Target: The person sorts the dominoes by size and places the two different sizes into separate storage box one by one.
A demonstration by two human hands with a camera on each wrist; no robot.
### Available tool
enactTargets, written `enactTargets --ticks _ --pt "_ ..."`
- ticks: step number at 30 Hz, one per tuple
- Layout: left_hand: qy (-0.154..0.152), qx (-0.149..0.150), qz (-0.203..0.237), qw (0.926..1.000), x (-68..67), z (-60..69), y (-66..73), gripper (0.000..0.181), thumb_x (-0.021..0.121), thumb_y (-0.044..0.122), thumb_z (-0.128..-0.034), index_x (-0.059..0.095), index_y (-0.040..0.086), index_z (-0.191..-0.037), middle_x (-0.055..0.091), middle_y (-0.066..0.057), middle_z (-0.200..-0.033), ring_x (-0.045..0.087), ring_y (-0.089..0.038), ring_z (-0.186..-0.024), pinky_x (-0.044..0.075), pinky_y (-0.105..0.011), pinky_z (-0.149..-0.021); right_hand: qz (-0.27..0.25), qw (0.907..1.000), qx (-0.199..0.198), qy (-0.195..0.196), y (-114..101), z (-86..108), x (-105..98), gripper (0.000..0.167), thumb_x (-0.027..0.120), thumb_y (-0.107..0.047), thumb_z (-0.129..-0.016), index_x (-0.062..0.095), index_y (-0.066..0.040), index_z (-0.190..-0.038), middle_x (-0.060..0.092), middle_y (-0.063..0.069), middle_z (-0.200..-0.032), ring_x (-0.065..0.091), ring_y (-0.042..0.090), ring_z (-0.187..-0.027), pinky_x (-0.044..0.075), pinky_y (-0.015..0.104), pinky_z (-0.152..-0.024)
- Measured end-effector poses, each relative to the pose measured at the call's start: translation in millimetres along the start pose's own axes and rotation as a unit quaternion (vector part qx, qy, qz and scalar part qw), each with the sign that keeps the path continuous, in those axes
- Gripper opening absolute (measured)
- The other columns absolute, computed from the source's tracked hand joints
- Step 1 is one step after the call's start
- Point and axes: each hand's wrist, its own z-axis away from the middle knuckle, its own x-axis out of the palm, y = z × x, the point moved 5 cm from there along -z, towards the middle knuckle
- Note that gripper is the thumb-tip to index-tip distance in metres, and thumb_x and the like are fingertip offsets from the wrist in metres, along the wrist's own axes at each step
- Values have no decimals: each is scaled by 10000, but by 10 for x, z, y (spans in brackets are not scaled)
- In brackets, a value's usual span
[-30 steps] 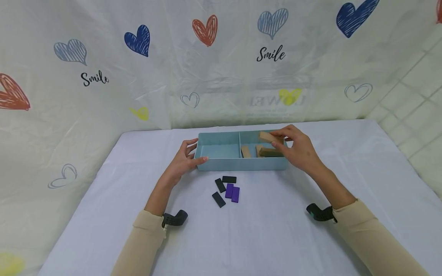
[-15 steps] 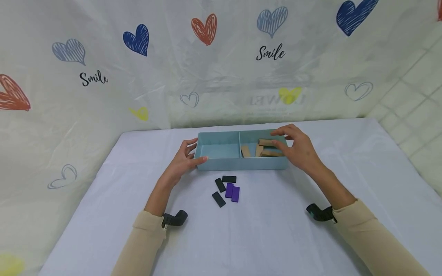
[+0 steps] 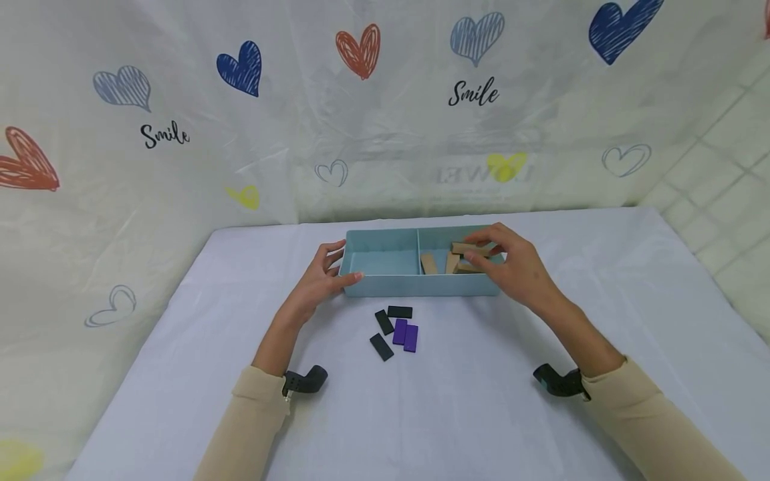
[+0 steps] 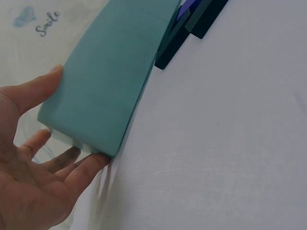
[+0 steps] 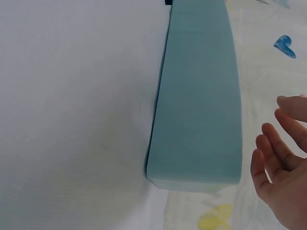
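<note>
backdrop stands behind the box, white, printed with hearts and "Smile"

table runs under the box and out on all sides, white cloth over it

sleeves, beige, reach in from the near side of the box, one toward each end

box itself: light blue, long and shallow, near the table's far edge, level; a divider splits it into left and right compartments

left hand grasps the box by its left end, thumb over the near corner, fingers round the end wall

right hand is over the box's right end, grip released: fingers loosely bent and apart in the right wrist view. Fingertips are right by the back wood block; contact or not, can't tell

wrist cameras, black, one per wrist, both on the near side of the box

wood blocks, four visible, all in the box's right compartment: one by the divider, one mid, one along the near wall, one crosswise toward the back. Right ends of the last two are partly hidden by the hand

black tiles, three, loose on the cloth just in front of the box, one lying parallel to its near wall

purple tiles, two, touching side by side, in front of the box among the black ones
</note>
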Motion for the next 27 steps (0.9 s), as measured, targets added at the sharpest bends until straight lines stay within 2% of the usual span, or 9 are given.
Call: enactTargets --ticks 5,12,16,23,27 --pt "-14 14 42 10000 5 -4 7 915 830 292 -890 270 265 -1614 220 -66 -1749 281 -364 -1604 381 -577 -1216 -83 9999 -24 -138 -81 18 27 245 751 -131 -964 724 -122 -1208 695 85 -1177 630 205 -1086 514 275 -897" --pt "-5 -20 73 10000 4 -4 8 921 834 288 -890 267 266 -1615 214 -67 -1751 280 -360 -1605 379 -569 -1219 -254 9988 -165 -379 -162 55 90 227 741 -145 -975 738 -125 -1201 714 33 -1206 654 122 -1072 498 203 -862" --pt "8 -9 90 10000 4 -4 7 921 835 286 -888 268 262 -1614 214 -69 -1750 281 -361 -1604 375 -567 -1224 -210 9982 -180 -536 -200 77 138 212 738 -164 -980 741 -125 -1188 703 17 -1213 655 178 -1113 529 260 -867" --pt "15 -4 80 10000 7 -6 10 910 833 280 -889 276 256 -1608 218 -73 -1748 277 -365 -1605 370 -568 -1227 -241 9967 -129 -764 -256 104 217 215 768 -109 -944 746 -153 -1153 683 32 -1218 664 283 -1104 559 442 -887" --pt "23 -21 47 10000 5 3 14 904 832 285 -890 280 258 -1605 219 -71 -1749 271 -367 -1607 364 -575 -1230 -183 9960 -171 -855 -288 132 256 232 779 -96 -930 750 -147 -1154 684 50 -1247 671 300 -1102 567 418 -874"
